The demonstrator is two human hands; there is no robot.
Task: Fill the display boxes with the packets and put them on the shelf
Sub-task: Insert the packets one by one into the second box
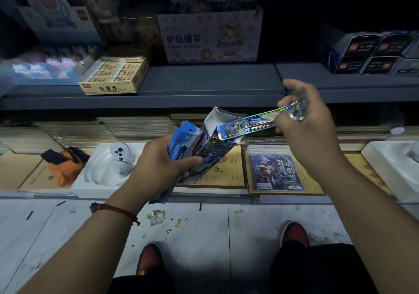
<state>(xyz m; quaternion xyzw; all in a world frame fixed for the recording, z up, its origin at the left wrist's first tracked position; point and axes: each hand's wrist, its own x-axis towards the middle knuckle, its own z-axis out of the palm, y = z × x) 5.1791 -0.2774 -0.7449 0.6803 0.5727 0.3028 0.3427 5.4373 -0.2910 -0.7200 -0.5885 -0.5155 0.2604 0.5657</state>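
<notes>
Left hand (163, 161): at eight o'clock from the frame's centre, fingers curled round the display box (215, 146) and a sheaf of blue packets (181, 139) pressed against its left side
Display box: tilted, its mouth towards one o'clock, top flap standing open at twelve; in the dim light I cannot tell how full it is
Holographic packet (249, 123): lies nearly level, its left end at the box's mouth and apparently not yet inside
Right hand (310, 130): at three o'clock, thumb and fingers pinching the packet's right end

Risk, snag: the packet's leading corner could catch on the open flap and buckle, since it is held only by its far end
Risk, spill: the left hand carries two loads at once, so a push from the packet could loosen the blue packets and drop them onto the lower ledge (283, 199) or the floor
Risk, crush: a harder squeeze to prevent that could dent the thin box

Edges: the upper shelf (204, 82) has a front lip at twelve o'clock, just above the flap
Room: bare shelf runs between the eraser box (113, 76) at ten o'clock and the dark boxes (374, 53) at two, in front of the finger bandage box (210, 37); that gap looks wide enough for the filled box
</notes>
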